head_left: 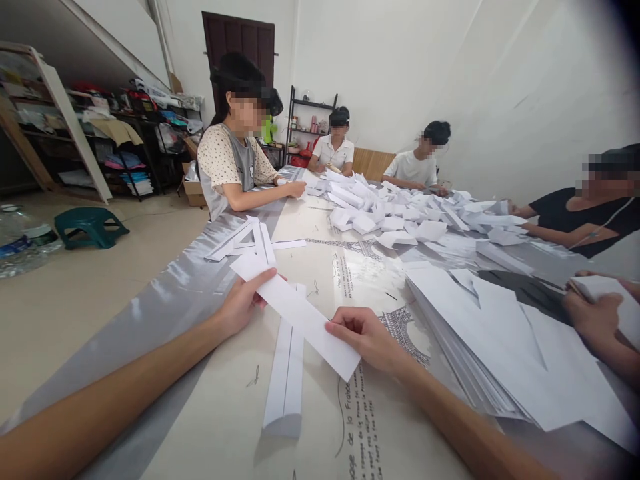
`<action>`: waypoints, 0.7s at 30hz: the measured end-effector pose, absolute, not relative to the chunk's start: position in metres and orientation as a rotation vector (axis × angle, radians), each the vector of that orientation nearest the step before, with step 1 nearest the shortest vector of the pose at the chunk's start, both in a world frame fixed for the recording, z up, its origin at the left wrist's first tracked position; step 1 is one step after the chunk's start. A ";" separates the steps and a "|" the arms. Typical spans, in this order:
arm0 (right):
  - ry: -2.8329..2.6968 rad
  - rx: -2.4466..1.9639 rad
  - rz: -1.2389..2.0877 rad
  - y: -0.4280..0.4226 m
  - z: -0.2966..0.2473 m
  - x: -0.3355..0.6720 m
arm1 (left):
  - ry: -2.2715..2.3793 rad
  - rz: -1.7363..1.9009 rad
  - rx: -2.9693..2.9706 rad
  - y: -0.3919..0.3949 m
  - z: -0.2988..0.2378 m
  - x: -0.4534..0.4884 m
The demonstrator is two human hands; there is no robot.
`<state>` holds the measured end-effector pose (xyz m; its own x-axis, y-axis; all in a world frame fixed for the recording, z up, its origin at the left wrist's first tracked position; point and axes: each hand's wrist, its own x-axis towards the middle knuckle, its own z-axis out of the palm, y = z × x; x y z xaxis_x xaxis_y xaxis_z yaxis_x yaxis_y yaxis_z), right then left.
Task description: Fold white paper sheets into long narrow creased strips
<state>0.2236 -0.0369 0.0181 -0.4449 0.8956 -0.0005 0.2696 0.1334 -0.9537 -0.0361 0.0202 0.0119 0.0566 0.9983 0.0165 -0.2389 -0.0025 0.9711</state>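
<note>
A long white folded paper strip (300, 313) is stretched slantwise between my two hands, above the table. My left hand (247, 297) pinches its upper left end, thumb on top. Near the lower right end, my right hand (367, 333) grips the edge with thumb and curled fingers. Beneath it lies another folded paper strip (283, 387) with a lengthwise seam, partly covered by the held one. Just beyond my left hand, several folded strips (240, 240) lie crossed over one another on the table.
A heap of folded white papers (395, 207) covers the table's far middle. To the right lies a stack of larger white sheets (520, 347), beside a co-worker's hands (595, 307). Other people sit around the printed tablecloth (225, 413). A green stool (91, 227) stands on the floor at left.
</note>
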 end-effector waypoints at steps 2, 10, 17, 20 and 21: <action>-1.818 -1.132 1.322 -0.037 0.019 0.225 | 0.991 1.295 1.017 0.024 0.012 -0.039; -1.813 -1.202 1.318 -0.035 0.025 0.233 | 1.034 1.332 1.016 0.030 0.006 -0.045; -1.927 -1.107 1.495 -0.036 0.023 0.231 | 0.956 1.089 1.163 0.020 0.009 -0.038; -1.909 -1.117 1.417 -0.038 0.019 0.223 | 0.919 1.069 1.161 0.021 0.009 -0.039; -1.895 -1.118 1.393 -0.038 0.018 0.222 | 0.905 1.076 1.143 0.022 0.008 -0.040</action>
<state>0.2219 -0.0385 0.0182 -0.5163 0.8547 -0.0539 0.3065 0.1257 -0.9435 -0.0396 0.0225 0.0082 0.2542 0.9669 -0.0212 -0.1866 0.0706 0.9799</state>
